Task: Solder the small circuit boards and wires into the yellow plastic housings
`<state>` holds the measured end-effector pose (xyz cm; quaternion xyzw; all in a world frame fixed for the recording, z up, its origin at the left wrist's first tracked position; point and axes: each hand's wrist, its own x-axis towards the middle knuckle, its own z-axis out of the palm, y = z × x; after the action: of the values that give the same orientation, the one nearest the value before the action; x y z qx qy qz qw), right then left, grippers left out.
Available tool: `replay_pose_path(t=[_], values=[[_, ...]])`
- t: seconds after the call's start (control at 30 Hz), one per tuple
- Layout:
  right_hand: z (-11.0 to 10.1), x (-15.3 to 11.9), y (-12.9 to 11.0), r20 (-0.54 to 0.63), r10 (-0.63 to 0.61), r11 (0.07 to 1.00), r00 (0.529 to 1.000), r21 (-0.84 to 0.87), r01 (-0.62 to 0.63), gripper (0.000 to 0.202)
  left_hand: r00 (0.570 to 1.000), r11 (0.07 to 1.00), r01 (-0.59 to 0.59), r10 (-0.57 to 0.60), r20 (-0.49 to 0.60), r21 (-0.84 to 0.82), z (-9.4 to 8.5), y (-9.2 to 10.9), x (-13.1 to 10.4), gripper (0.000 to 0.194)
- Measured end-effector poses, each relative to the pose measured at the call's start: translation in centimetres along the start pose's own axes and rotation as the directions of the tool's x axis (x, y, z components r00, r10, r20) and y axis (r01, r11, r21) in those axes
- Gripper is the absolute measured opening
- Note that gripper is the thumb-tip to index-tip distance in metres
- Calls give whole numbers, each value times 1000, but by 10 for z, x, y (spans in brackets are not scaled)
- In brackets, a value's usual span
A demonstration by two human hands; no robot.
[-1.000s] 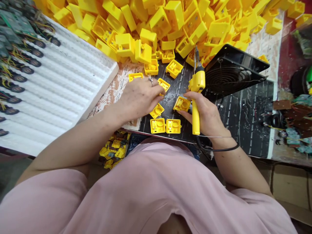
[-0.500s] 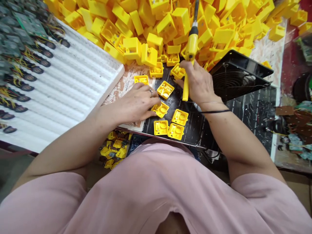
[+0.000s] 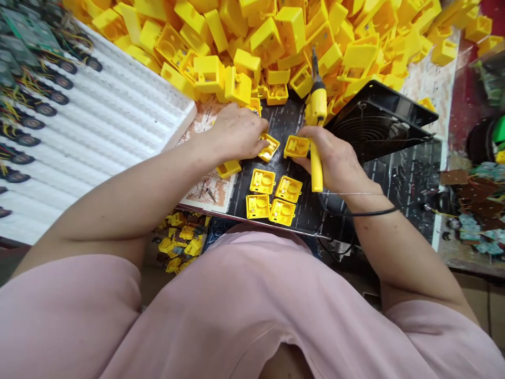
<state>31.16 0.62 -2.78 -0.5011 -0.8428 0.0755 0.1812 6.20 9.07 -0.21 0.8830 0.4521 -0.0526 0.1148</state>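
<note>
My right hand (image 3: 335, 155) is closed around the yellow handle of a soldering iron (image 3: 316, 166), its metal tip pointing away from me. The same hand pinches a small open yellow plastic case (image 3: 295, 146) between thumb and fingers. Bent over another yellow case (image 3: 270, 148) are the fingers of my left hand (image 3: 240, 131), closed at its edge; the hand covers part of it. Nearer me, several open cases (image 3: 262, 181) lie grouped on the black work surface (image 3: 236, 202). One more yellow case (image 3: 229, 169) lies under my left wrist.
A big heap of yellow cases (image 3: 290, 31) fills the back. At right stands a black fan (image 3: 371, 123). White ridged foam (image 3: 138, 105) at left bears circuit boards with wired speakers (image 3: 47, 108). Below the table edge is a container of yellow parts (image 3: 185, 231).
My left hand has left the case in the near group and moved away from me to another case. My right hand has come nearer, bringing the soldering iron and a case with it.
</note>
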Motion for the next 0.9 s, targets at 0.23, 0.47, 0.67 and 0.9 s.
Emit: replay_pose_path(t=[0.23,0.47,0.67,0.9], values=[[2,-26,-13,5,17,995,1000,95,-17,43,991,987,-92,78,112,133,-17,13,-29,36],[8,-29,-22,-49,38,980,998,198,-27,35,994,995,-96,98,-54,36,-5,7,-32,46],[6,-48,-34,-114,62,987,992,156,-44,41,975,967,-221,217,-47,-125,8,-3,-38,43],[-4,-83,-43,-163,32,992,986,122,-12,49,985,995,-14,-3,-175,-99,9,-54,-96,57]])
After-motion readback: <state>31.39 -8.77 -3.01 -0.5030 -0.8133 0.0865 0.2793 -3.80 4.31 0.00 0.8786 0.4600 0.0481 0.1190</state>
